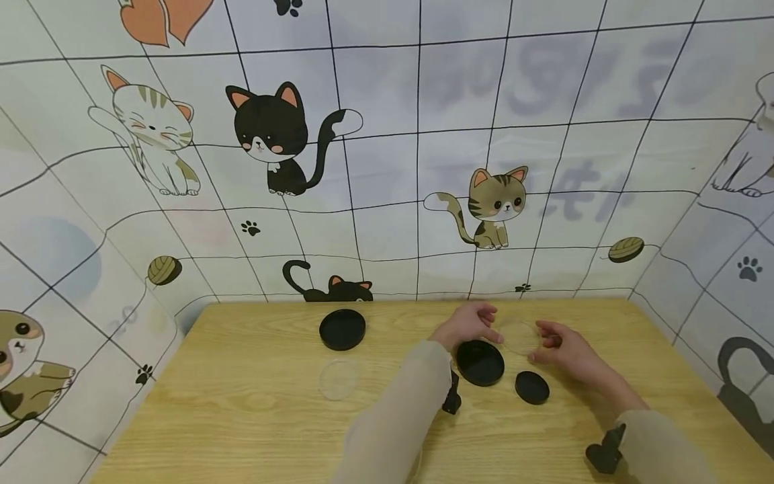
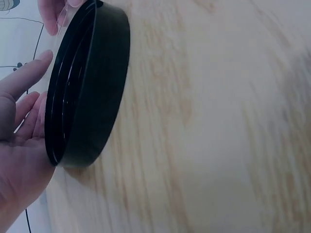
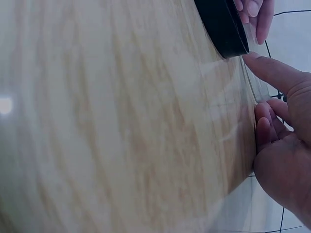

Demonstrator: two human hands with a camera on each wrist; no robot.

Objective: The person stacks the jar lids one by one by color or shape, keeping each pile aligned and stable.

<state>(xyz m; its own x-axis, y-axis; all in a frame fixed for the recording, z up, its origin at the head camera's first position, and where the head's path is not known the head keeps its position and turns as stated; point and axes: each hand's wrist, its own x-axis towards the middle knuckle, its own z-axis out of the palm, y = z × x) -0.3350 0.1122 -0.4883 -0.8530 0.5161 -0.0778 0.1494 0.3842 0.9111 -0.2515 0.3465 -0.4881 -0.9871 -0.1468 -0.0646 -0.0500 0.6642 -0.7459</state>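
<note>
A clear, thin-rimmed round dish or lid, barely visible against the wood, lies between the two hands. My right hand holds its right edge with thumb and fingers. My left hand is at its left side, fingers loosely extended; whether the fingertips touch the rim is hard to tell. Just below the left hand is a black round shallow lid, whose raised rim shows in the left wrist view. A smaller black disc lies below the clear piece, near the right hand.
Further left on the wooden table are another black round lid and a second clear round piece. A cat-patterned cloth wall stands behind the table and along both sides.
</note>
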